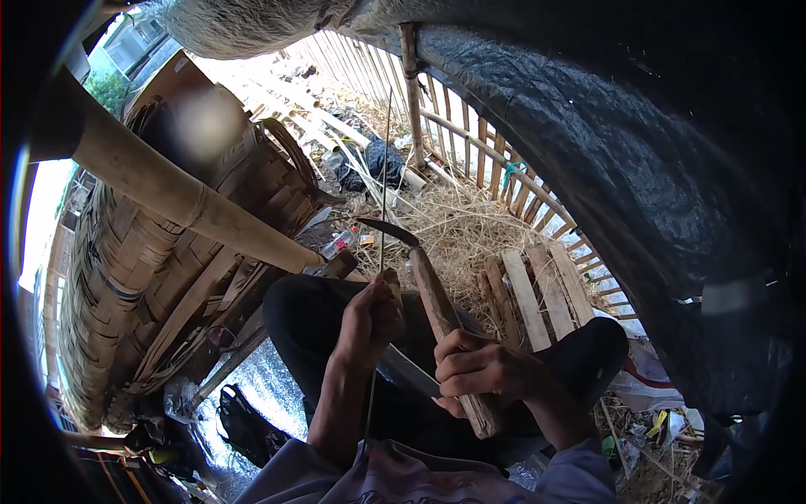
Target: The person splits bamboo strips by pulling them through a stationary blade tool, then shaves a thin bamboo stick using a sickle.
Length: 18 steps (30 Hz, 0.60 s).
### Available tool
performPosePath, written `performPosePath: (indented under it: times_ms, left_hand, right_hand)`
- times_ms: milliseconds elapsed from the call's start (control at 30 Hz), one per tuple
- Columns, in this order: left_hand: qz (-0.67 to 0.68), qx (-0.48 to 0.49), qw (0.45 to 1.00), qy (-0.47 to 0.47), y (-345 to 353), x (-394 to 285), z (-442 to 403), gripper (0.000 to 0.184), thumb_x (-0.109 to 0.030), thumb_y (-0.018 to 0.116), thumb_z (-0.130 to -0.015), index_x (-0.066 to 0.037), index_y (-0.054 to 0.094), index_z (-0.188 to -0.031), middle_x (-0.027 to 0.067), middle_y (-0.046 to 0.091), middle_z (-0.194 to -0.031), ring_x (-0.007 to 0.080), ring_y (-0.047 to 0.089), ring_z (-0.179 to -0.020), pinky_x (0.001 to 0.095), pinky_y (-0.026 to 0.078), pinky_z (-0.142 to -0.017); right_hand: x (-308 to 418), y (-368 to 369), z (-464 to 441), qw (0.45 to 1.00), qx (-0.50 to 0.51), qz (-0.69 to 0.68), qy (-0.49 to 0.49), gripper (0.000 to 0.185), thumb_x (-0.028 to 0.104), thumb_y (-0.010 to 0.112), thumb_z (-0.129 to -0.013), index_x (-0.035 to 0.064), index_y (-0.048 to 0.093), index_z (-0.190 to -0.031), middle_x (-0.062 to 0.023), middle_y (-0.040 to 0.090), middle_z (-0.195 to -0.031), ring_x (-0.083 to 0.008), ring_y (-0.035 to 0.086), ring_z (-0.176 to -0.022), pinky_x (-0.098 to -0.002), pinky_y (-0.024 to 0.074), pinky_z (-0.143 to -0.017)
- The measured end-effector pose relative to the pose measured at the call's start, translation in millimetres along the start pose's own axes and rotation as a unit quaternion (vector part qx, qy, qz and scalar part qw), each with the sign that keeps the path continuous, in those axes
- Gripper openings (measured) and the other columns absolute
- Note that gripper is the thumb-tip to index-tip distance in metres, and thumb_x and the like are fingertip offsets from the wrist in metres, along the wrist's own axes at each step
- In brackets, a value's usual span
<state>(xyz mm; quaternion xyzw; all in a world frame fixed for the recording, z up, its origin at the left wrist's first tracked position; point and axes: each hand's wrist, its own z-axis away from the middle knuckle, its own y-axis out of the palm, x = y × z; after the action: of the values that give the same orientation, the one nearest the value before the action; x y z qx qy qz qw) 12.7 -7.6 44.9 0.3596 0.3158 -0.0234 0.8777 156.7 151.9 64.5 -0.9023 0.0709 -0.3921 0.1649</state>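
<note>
A long thin strip (pixel 384 185), perhaps bamboo, stands nearly upright in front of my body. My left hand (pixel 371 319) is closed around it above my left thigh, with its lower end running down toward my shirt. My right hand (pixel 478 370) grips the thick wooden handle (pixel 435 294) of a knife, its fingers wrapped round the lower part. The dark curved blade (pixel 388 230) points left from the handle's top, close to the strip. Whether blade and strip touch, I cannot tell.
Woven baskets (pixel 151 286) and a thick bamboo pole (pixel 197 206) fill the left. Wooden slats (pixel 546 294) lie beyond my right knee, near dry straw (pixel 453 227). A slatted bamboo fence (pixel 470 143) and a dark tarp (pixel 621 160) are at the right. A plastic bottle (pixel 338 244) lies ahead.
</note>
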Motion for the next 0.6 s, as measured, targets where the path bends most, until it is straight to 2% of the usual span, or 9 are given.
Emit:
performPosePath:
  times_ms: [33, 100, 233, 267, 333, 400, 467, 600]
  left_hand:
    - [-0.029, 0.0, 0.999, -0.023, 2.3, 1.6, 1.7, 0.03, -0.033, 0.041, -0.1, -0.021, 0.04, -0.073, -0.0099, 0.026, -0.055, 0.0025, 0.021, -0.04, 0.0191, 0.016, -0.034]
    - [-0.055, 0.017, 0.996, -0.066, 13.8, 13.8, 8.2, 0.027, -0.033, 0.043, -0.099, -0.022, 0.042, -0.075, -0.0103, 0.026, -0.055, 0.0021, 0.021, -0.039, 0.019, 0.016, -0.033]
    - [-0.028, 0.057, 0.995, -0.079, 2.6, 35.5, -3.9, 0.021, -0.028, 0.044, -0.098, -0.019, 0.042, -0.079, -0.0098, 0.026, -0.057, 0.0023, 0.021, -0.042, 0.0184, 0.016, -0.034]
    - [-0.01, 0.063, 0.995, -0.07, -3.4, 35.2, -8.0, 0.021, -0.028, 0.044, -0.098, -0.019, 0.042, -0.079, -0.0098, 0.026, -0.057, 0.0022, 0.022, -0.042, 0.0181, 0.016, -0.034]
    - [-0.033, 0.041, 0.997, -0.063, -3.1, 19.7, -3.9, 0.022, -0.028, 0.044, -0.098, -0.019, 0.043, -0.078, -0.0097, 0.026, -0.057, 0.0018, 0.023, -0.042, 0.0179, 0.017, -0.033]
    - [-0.021, 0.015, 0.999, -0.027, -7.3, 4.8, -3.4, 0.024, -0.025, 0.044, -0.098, -0.017, 0.042, -0.076, -0.0093, 0.028, -0.057, 0.0022, 0.024, -0.04, 0.0191, 0.018, -0.034]
    - [0.001, 0.036, 0.999, -0.015, -15.2, -1.8, -7.8, 0.023, -0.025, 0.043, -0.098, -0.016, 0.043, -0.077, -0.0093, 0.028, -0.056, 0.0021, 0.024, -0.04, 0.0193, 0.018, -0.034]
    - [0.058, 0.064, 0.996, -0.028, -20.8, -6.7, -13.9, 0.023, -0.025, 0.04, -0.1, -0.015, 0.043, -0.079, -0.0096, 0.026, -0.055, 0.0022, 0.022, -0.038, 0.0195, 0.018, -0.032]
  right_hand:
    - [-1.8, -0.8, -0.4, 1.0, -0.001, 0.0, 0.0, 0.022, 0.005, 0.079, -0.064, 0.0075, 0.059, -0.074, -0.0016, 0.059, -0.08, -0.0234, 0.057, -0.084, -0.0343, 0.0501, -0.074]
    - [-8.5, -6.7, -4.3, 0.983, 0.016, 0.182, 0.036, 0.024, 0.008, 0.079, -0.063, 0.0075, 0.059, -0.075, -0.0028, 0.059, -0.08, -0.025, 0.057, -0.086, -0.036, 0.0494, -0.075]
    - [-23.3, -31.1, 5.0, 0.986, -0.069, 0.144, 0.044, 0.027, 0.009, 0.081, -0.06, 0.0088, 0.057, -0.074, -0.0024, 0.058, -0.078, -0.0256, 0.056, -0.083, -0.0362, 0.0484, -0.071]
    - [-15.6, -33.7, 4.2, 0.986, -0.062, 0.149, 0.042, 0.027, 0.009, 0.081, -0.06, 0.0088, 0.057, -0.074, -0.0024, 0.058, -0.078, -0.0256, 0.056, -0.083, -0.0362, 0.0484, -0.071]
    - [1.8, -27.5, 6.9, 0.995, -0.045, 0.055, 0.071, 0.023, 0.008, 0.078, -0.063, 0.0075, 0.06, -0.078, -0.0028, 0.058, -0.082, -0.0256, 0.055, -0.088, -0.0365, 0.0476, -0.078]
    - [9.3, -19.3, 5.6, 0.998, -0.009, 0.008, 0.056, 0.024, 0.01, 0.079, -0.062, 0.0074, 0.06, -0.077, -0.0023, 0.058, -0.083, -0.0256, 0.055, -0.09, -0.036, 0.0477, -0.079]
    - [15.2, -14.5, 2.7, 0.998, 0.02, -0.013, 0.061, 0.023, 0.011, 0.079, -0.064, 0.0075, 0.06, -0.077, -0.0017, 0.059, -0.083, -0.0252, 0.055, -0.091, -0.0362, 0.0478, -0.079]
    - [19.8, -8.8, 1.2, 0.999, 0.024, -0.002, 0.041, 0.021, 0.009, 0.08, -0.066, 0.0095, 0.061, -0.074, 0.0007, 0.06, -0.08, -0.0228, 0.057, -0.085, -0.0326, 0.0497, -0.072]
